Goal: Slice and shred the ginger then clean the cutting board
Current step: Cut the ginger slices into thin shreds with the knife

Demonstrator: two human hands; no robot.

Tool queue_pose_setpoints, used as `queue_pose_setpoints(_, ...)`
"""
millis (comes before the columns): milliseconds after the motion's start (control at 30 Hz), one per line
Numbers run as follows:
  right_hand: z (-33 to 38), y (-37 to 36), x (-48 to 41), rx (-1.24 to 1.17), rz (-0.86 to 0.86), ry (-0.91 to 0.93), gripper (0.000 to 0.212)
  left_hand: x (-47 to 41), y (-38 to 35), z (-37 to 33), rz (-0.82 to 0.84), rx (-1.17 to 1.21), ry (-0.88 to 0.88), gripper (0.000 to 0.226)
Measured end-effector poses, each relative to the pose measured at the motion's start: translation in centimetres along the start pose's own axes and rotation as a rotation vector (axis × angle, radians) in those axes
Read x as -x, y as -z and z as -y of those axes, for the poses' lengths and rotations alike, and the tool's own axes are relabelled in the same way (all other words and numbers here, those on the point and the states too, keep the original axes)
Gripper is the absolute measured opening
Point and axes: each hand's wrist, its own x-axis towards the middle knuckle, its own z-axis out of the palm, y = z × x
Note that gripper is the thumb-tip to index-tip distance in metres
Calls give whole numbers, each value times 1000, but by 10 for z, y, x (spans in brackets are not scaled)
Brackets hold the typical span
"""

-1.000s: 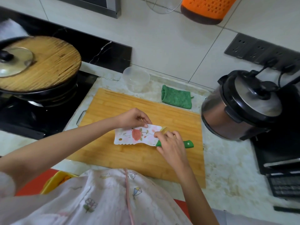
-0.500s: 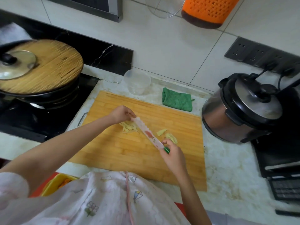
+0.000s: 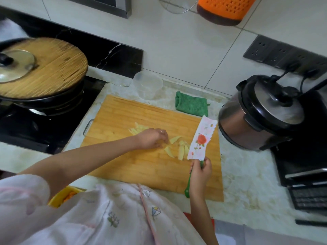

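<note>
My right grip (image 3: 200, 172) clamps the knife (image 3: 201, 138), blade tilted; left grip (image 3: 153, 140) over ginger slices (image 3: 174, 139), pinch unclear. Risk: blade drops b/f fingers tuck, a cut.

Person wears a loose, pale pink-white garment (image 3: 99, 214) printed with small motifs, including a kite (image 3: 156, 211). A pink seam line (image 3: 146, 209) runs down the front. Left sleeve (image 3: 23, 191) ends above the elbow. Left hand (image 3: 152, 140) shows a thin pale band on one finger.
</note>
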Motion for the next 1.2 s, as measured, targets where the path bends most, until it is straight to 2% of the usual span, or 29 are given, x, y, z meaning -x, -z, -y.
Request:
queue_pose_setpoints(133,-19,15,-4,23,-168,-30,18,-26,-19,-20,69,-122,-44,45)
queue_pose_setpoints(267,-29,15,3,-2,-240,-32,19,-35,-25,-22,170,-241,-76,29)
queue_pose_setpoints(400,-33,15,11,-53,-231,-26,19,-32,-22,-22,191,-326,-205,20)
queue_pose_setpoints(500,-35,20,13,-69,-223,-40,16,-35,-24,-23,147,-196,-214,20)
queue_pose_setpoints(600,-38,22,17,-103,-209,-56,13,-47,-22,-32,171,-130,-211,19)
queue_pose_setpoints(733,-42,28,22,-100,-201,-80,11,-62,-24,-46,240,-275,-299,16)
queue_pose_setpoints(867,-44,31,23,-90,-191,-90,14,-67,-23,-58,279,-579,-362,20)
queue_pose_setpoints(1000,-45,32,24,-79,-165,-84,16,-67,-18,-64,284,-646,-377,19)
queue_pose_setpoints(1100,-43,32,25,-72,-153,-88,17,-64,-18,-63,285,-629,-367,19)
queue_pose_setpoints(1200,-43,31,23,-59,-143,-97,18,-57,-22,-57,220,-494,-345,17)
